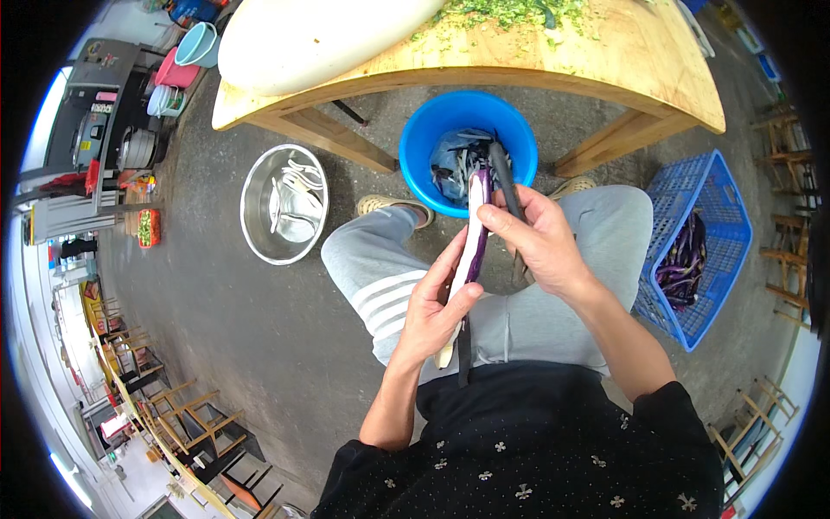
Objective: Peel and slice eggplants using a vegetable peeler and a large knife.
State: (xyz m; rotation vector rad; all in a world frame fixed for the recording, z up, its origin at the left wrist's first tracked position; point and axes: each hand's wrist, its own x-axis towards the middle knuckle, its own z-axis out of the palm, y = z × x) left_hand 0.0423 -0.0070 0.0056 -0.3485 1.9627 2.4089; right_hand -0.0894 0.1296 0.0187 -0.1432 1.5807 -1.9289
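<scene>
My left hand (436,311) grips the lower half of a long purple eggplant (478,220), on which a long pale strip is peeled bare. Its upper end points over a blue plastic basin (415,175). My right hand (541,240) is closed round a long dark tool (504,172), seen nearly edge-on; whether it is a knife or a peeler I cannot tell. The right thumb lies against the eggplant. Dark and pale peelings (463,159) lie in a clear plastic bag inside the basin. A narrow dark strip (463,357) shows below my left hand.
A steel basin (244,217) with pale peeled eggplants is on the floor at left. A blue plastic crate (720,259) of purple eggplants stands at right. Ahead, a wooden table (603,48) carries chopped greens and a large white board (318,42). Wooden chairs (188,415) stand lower left.
</scene>
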